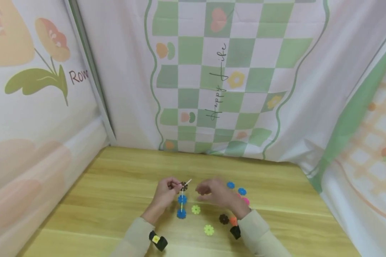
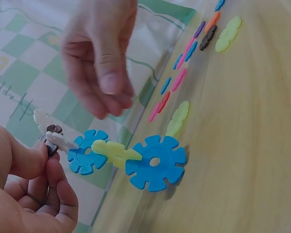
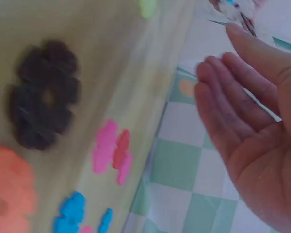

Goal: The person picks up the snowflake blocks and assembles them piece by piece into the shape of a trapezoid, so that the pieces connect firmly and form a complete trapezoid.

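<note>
My left hand (image 1: 165, 192) pinches a dark brown notched disc (image 1: 184, 185) between thumb and fingers. It belongs to a chain of interlocking flower discs. In the left wrist view a white disc (image 2: 63, 141) joins the brown one to a blue disc (image 2: 82, 158), followed by a yellow disc (image 2: 114, 151) and a larger-looking blue disc (image 2: 155, 162) at the chain's end. Another white disc (image 2: 42, 120) sticks out on the brown disc's far side. To the right of the chain, my right hand (image 1: 217, 192) is in the air, fingers loosely bent, holding nothing.
Loose yellow-green discs (image 1: 209, 230) lie on the wooden table (image 1: 122, 200) near the chain. By the right forearm are a dark brown disc (image 1: 223, 219), an orange disc (image 1: 233, 221), blue discs (image 1: 242, 191) and pink ones (image 3: 105, 146). A checked curtain (image 1: 238, 53) hangs behind the table.
</note>
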`<state>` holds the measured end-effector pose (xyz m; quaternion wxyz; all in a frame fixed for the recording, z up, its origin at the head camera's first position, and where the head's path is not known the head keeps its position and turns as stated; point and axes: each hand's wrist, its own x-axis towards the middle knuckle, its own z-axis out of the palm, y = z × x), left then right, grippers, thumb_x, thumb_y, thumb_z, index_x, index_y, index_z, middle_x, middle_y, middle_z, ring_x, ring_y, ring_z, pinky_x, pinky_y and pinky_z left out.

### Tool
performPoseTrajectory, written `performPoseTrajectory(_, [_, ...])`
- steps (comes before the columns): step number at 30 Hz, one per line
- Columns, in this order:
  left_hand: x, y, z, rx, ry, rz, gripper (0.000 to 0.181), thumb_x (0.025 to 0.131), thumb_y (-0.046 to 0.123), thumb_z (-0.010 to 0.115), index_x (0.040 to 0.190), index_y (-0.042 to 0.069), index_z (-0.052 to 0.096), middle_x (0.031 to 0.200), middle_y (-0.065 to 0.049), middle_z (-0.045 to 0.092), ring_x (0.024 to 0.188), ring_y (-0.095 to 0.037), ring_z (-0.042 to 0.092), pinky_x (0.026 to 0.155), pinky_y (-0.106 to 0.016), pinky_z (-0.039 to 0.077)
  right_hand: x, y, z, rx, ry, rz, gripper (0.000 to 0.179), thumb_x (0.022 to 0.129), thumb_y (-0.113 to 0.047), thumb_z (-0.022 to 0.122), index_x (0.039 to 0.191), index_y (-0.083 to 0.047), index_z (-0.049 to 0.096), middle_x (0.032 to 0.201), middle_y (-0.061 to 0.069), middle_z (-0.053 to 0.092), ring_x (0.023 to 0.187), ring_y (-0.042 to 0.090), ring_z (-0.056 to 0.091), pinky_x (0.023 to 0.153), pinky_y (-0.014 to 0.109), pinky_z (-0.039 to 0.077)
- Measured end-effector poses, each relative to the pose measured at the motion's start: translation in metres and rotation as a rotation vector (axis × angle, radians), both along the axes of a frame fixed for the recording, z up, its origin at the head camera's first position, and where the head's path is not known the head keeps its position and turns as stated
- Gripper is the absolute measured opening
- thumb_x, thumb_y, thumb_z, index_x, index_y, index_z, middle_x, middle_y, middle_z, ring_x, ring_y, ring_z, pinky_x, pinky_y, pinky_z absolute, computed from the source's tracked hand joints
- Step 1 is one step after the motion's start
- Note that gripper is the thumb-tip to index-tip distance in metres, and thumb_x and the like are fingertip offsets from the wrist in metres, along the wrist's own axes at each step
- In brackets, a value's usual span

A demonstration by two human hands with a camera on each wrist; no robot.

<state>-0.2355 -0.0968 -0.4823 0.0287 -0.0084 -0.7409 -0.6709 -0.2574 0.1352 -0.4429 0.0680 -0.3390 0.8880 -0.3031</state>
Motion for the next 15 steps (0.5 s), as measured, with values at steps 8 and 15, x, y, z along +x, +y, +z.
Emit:
performPoseTrajectory(8, [0.000, 0.000, 0.002, 0.016, 0.019, 0.011, 0.013, 0.094, -0.006, 0.070, 0.091, 0.007, 0.069, 0.088, -0.008, 0.068, 0.079, -0.015, 0.060, 0.070, -0.020, 0.054, 0.012, -0.009, -0.018, 0.044, -0.040, 0.049, 0.028, 0.086, -0.013, 0.087, 0.109, 0.000, 0.078, 0.097, 0.011, 0.078, 0.084, 0.016, 0.072, 0.076, 0.026, 0.061])
performPoseTrajectory(15, [0.000, 0.003, 0.002, 0.011, 0.088, 0.005, 0.005, 0.093, -0.006, 0.071, 0.095, -0.001, 0.070, 0.088, -0.011, 0.069, 0.077, -0.014, 0.061, 0.069, -0.020, 0.054, 0.012, -0.013, -0.025, 0.056, -0.098, 0.047, 0.015, 0.086, -0.006, 0.085, 0.098, -0.007, 0.075, 0.092, 0.005, 0.075, 0.082, 0.008, 0.066, 0.074, 0.022, 0.057])
